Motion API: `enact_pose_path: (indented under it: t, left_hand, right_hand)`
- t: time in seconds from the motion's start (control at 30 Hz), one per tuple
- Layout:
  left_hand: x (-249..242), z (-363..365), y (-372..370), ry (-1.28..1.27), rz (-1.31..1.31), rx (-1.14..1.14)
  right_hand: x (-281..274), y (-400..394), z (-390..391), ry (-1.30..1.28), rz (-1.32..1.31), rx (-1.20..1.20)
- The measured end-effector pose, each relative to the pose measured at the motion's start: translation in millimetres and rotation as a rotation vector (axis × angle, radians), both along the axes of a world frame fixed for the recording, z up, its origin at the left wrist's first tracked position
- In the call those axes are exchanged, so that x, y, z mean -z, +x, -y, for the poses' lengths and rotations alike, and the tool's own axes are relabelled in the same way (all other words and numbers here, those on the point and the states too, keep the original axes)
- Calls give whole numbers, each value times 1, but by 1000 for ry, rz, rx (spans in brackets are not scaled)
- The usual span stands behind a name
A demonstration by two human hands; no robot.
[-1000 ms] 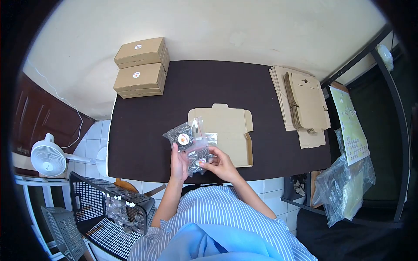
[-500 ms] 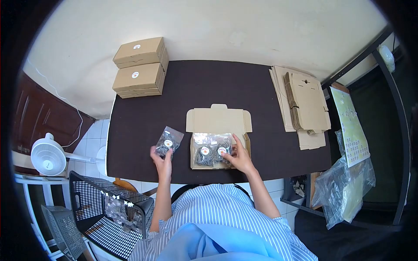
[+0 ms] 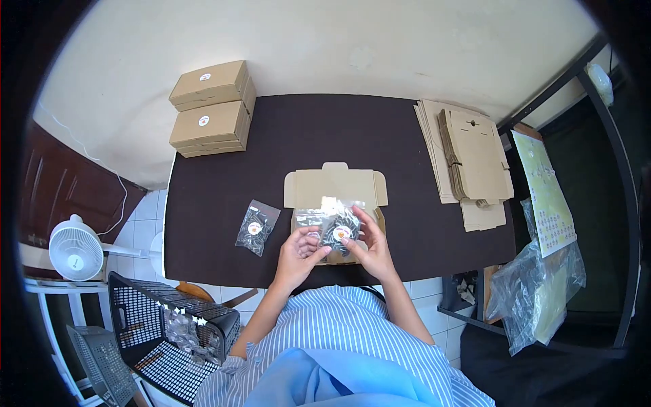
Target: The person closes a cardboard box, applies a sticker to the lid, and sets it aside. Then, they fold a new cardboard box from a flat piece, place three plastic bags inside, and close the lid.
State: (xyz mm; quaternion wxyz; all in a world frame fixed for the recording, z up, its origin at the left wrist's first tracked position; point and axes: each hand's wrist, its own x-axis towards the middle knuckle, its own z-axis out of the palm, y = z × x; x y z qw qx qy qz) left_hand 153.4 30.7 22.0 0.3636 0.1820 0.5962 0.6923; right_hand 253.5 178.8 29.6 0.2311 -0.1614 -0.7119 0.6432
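An open cardboard box (image 3: 336,188) lies on the dark table with its lid folded back. Over it, my right hand (image 3: 371,247) grips a clear bag of dark items (image 3: 341,227) with a round white sticker. My left hand (image 3: 298,256) is at the bag's lower left edge, fingers curled and thumb against it. Behind the hands, another clear bag (image 3: 309,218) shows partly in the box. A separate stickered bag (image 3: 256,227) lies on the table to the left of the box.
Closed, stickered boxes (image 3: 211,125) are stacked at the back left. Flat cardboard pieces (image 3: 478,156) lie at the right. Beside the table are a white fan (image 3: 76,251), a black basket (image 3: 173,332) holding clear bags, and a dark metal frame (image 3: 607,129) with plastic wrap.
My left hand has let go of the left bag, which stays on the table, and has moved right to the other bag. My right hand has lifted that bag above the box.
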Motion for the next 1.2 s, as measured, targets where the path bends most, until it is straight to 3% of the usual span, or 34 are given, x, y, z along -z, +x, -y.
enact_pose_path:
  t: [0.03, 0.1, 0.2, 0.33, 0.4, 0.47, 0.53, 0.57, 0.63, 0.73, 0.8, 0.87, 0.9, 0.93, 1.0, 1.03, 1.07, 1.13, 1.2]
  left_hand:
    - [-5, 1, 0, 6, 61, 20]
    - [-7, 6, 1, -9, 60, 73]
    - [-2, 12, -4, -71, 52, 171]
    - [3, 12, -7, -16, 110, 246]
    - [5, 7, -5, 24, 152, 223]
    - [17, 2, -5, 64, 137, 225]
    - [9, -2, 0, 36, 117, 190]
    - [7, -2, 2, 65, 88, 160]
    - [10, -3, 4, 91, 59, 129]
    - [8, -2, 2, 84, 60, 140]
    - [-5, 9, -11, -273, -405, 38]
    - [19, 26, -34, -408, -772, -277]
    - [14, 38, -45, -645, -931, -332]
    - [18, 48, -57, -739, -904, -369]
    - [47, 71, -76, -926, -907, -385]
    - [46, 78, -82, -958, -830, -286]
    - [46, 83, -86, -987, -751, -187]
    - [50, 87, -94, -908, -691, -169]
    - [53, 87, -96, -831, -629, -146]
  right_hand:
    - [-1, 1, 1, 1, 2, 4]
    - [-6, 0, 3, -420, 5, 42]
    - [-1, -2, 2, -477, 6, 49]
    - [-6, -2, 7, -388, 10, 39]
    - [-23, 1, 5, -128, 93, -97]
    - [-35, 2, 3, -45, 131, -137]
    - [-31, 3, -1, 303, 35, -167]
    - [-29, 4, 1, 305, 36, -166]
    - [-24, 6, 7, -109, -20, -208]
    - [-13, 6, 0, -90, 140, -112]
    - [9, 2, -7, -169, 150, -42]
    - [42, 0, -19, -385, 83, -9]
    - [39, 1, -21, -363, 175, -80]
    - [47, 2, -24, -362, 173, -81]
    - [70, 2, -29, -46, 268, -200]
    - [37, 1, -28, 141, 512, -193]
    - [39, 2, -28, 144, 512, -195]
    - [44, 6, -24, 502, 453, -121]
    - [46, 8, -16, 605, 488, -146]
